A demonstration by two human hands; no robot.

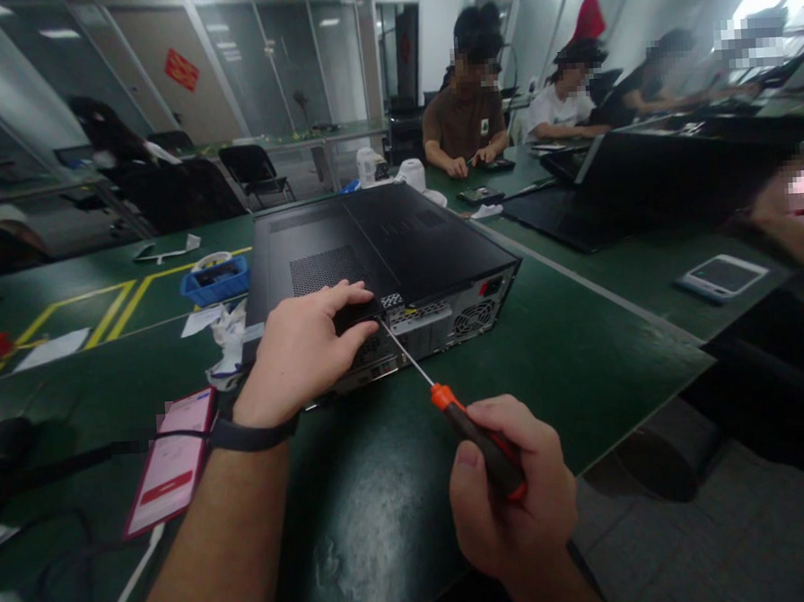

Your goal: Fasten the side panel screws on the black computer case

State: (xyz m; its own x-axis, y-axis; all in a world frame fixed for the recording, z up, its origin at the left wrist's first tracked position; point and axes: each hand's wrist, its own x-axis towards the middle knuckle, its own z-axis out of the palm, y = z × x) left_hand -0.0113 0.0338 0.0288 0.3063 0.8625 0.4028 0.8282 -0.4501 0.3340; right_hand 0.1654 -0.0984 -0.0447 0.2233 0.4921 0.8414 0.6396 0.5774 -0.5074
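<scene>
A black desktop computer case lies flat on the table, its rear panel with a fan grille facing me. My left hand rests on the near rear edge of the case. Its fingers stretch over the lid, and the thumb is apart from them, close to the screwdriver's tip. My right hand is wrapped round the handle of a black and orange screwdriver. The shaft slants up and left to the rear edge of the case. The screw, if any, is too small to make out.
A blue tray of small parts and crumpled paper lie left of the case. Nearer me lies a phone with a cable. To the right are a white-rimmed device and an opened black case. Several people sit beyond.
</scene>
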